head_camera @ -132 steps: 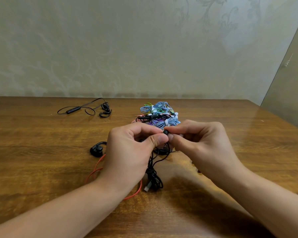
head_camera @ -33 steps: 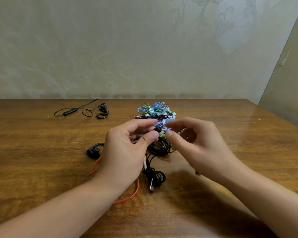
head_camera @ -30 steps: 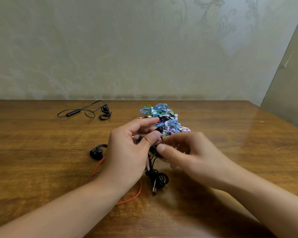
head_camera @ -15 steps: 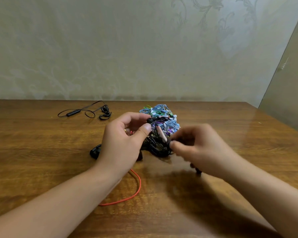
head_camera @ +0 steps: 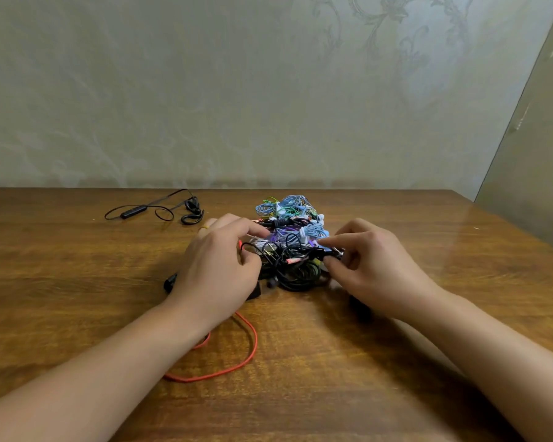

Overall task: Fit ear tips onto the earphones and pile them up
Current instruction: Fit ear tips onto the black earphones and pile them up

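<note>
Wall: pale patterned wallpaper [head_camera: 205, 90] rises behind everything, far beyond the fingers.
Desk: a brown wooden desk [head_camera: 77, 275] carries all the things and spreads under both forearms.
Left hand: the left hand [head_camera: 219, 269] lies palm down at the left edge of the tangle, fingers [head_camera: 253, 229] curled into the black cords; whether they actually pinch a cord cannot be told, since the fingertips are hidden among the wires.
Right hand: the right hand [head_camera: 375, 266] sits at the right edge of the tangle, its thumb and forefinger closed on a small dark earphone piece [head_camera: 331, 254]; the other fingers curl loosely below.
Earphone pile: a heap of bundled earphones [head_camera: 292, 218] in blue, green, purple and white rests on the desk just beyond both sets of fingertips.
Black earphones: a coil of black earphone cord [head_camera: 296, 269] lies between the two hands, touching the near side of the heap.
Red cable: a red cable [head_camera: 251, 342] loops on the desk below the left wrist, toward the person.
Neckband earphones: a black wired set with ear hooks [head_camera: 192, 212] lies apart, beyond and left of the left fingers.
Dark earpiece: a black earpiece [head_camera: 170, 282] peeks out just left of the left hand.
</note>
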